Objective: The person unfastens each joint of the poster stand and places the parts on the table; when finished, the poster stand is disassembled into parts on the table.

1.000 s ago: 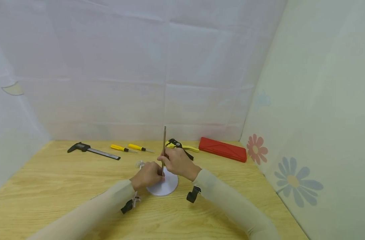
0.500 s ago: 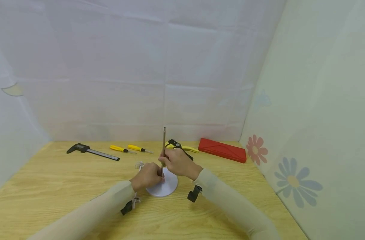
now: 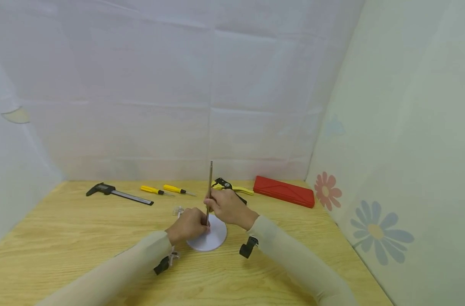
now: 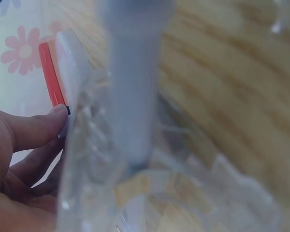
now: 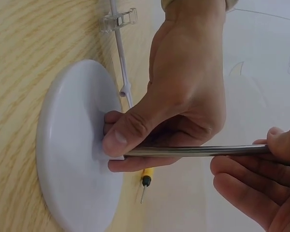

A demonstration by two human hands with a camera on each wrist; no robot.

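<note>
1. A thin metal rod (image 3: 209, 187) stood upright on a round white base (image 3: 213, 238) near the middle of the wooden counter (image 3: 83, 238); its lower end met the centre of the base.
2. The left hand (image 3: 188, 225) gripped the foot of the rod where it met the base; in the right wrist view its thumb and fingers (image 5: 130, 137) were curled round the rod (image 5: 193, 151) and pressed against the base (image 5: 72, 145).
3. The right hand (image 3: 226, 207) pinched the rod higher up, its fingers closed round the shaft about halfway along; the top of the rod stood free above it.
4. Both grips were thus closed on the rod, neither one spread.
5. A clear plastic clip (image 3: 177, 210) on a thin white stem lay on the counter just beside the base, on its left side.
6. Farther back on the counter lay a row of tools: a black caliper (image 3: 117, 192) at the left, then two yellow-handled screwdrivers (image 3: 167, 189), then yellow-and-black pliers (image 3: 232, 187) behind the right hand.
7. A flat red case (image 3: 283, 190) lay at the right end of the row, near the wall with flower stickers (image 3: 328, 190).
8. The left wrist view was mostly blurred; it showed fingertips (image 4: 38, 128) near clear plastic and the red case (image 4: 50, 77) edge.
</note>
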